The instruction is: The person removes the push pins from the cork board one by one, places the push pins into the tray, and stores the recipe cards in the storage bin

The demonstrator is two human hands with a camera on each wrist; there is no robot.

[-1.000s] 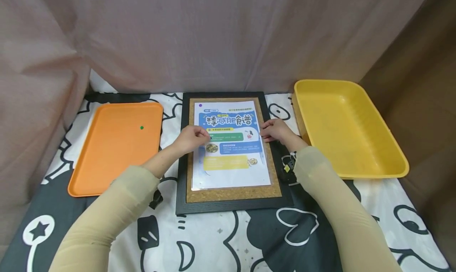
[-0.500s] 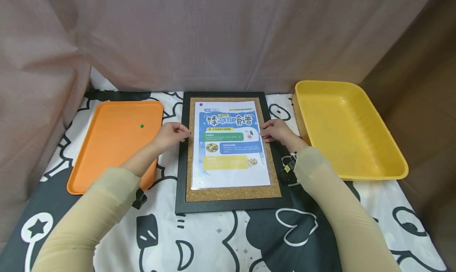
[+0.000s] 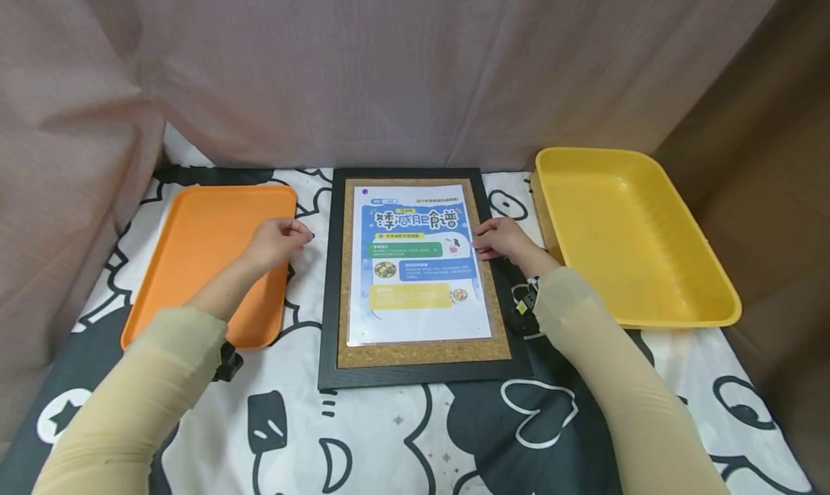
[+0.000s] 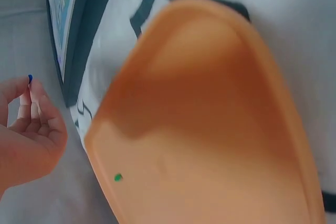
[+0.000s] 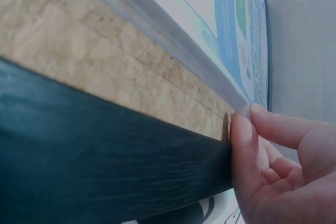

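My left hand (image 3: 275,243) hovers at the right side of the orange tray (image 3: 194,279), thumb and forefinger pinching a small blue push pin (image 4: 30,77). A green push pin (image 4: 118,177) lies on that tray. A printed, laminated poster (image 3: 421,327) lies on the cork board (image 3: 428,355), with a purple push pin (image 3: 365,192) at its top left corner. At the poster's right edge, my right hand (image 3: 506,241) pinches the sheet between thumb and forefinger. The right wrist view shows this edge slightly lifted off the cork (image 5: 121,66).
The cork board has a raised black frame (image 3: 428,376). A deep yellow bin (image 3: 635,235) stands to the right, beyond my right hand. Under everything lies a black-and-white cartoon cloth (image 3: 382,437). A brownish curtain (image 3: 389,70) hangs along the back.
My left hand has moved left, from over the poster's left side to the orange tray's right edge, carrying the blue push pin. The right hand stays at the poster's edge.
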